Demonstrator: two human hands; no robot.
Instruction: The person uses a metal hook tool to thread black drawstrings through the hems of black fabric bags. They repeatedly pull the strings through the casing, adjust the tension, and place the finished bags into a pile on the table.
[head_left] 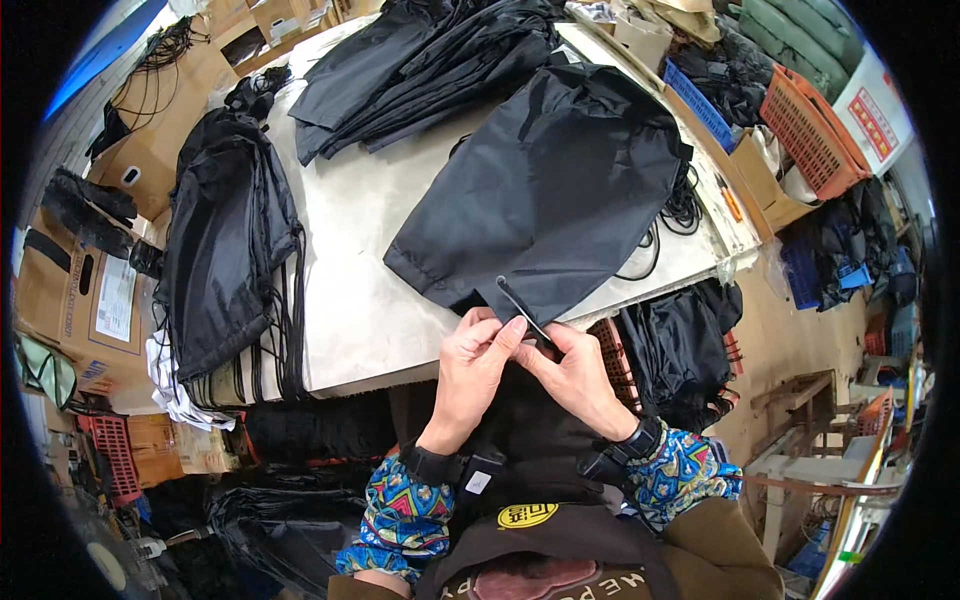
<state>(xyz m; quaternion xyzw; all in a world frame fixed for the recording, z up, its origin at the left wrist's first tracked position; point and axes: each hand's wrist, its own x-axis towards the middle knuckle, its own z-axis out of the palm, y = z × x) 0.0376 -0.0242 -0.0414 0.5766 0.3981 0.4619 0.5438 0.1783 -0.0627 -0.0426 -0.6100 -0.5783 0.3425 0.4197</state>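
Pale, smooth tabletop (360, 290) fills my view, cluttered with limp heaps of thin black nylon and ringed by cardboard boxes and an orange plastic crate (815, 130). Nearest me lies a flat, slightly glossy black bag (555, 190), its hemmed edge at the tabletop's near rim, touching my hands. My left hand (470, 365) and right hand (580, 375) meet there, each grip pinched shut on a thin black cord (522, 310) rising from the hem.
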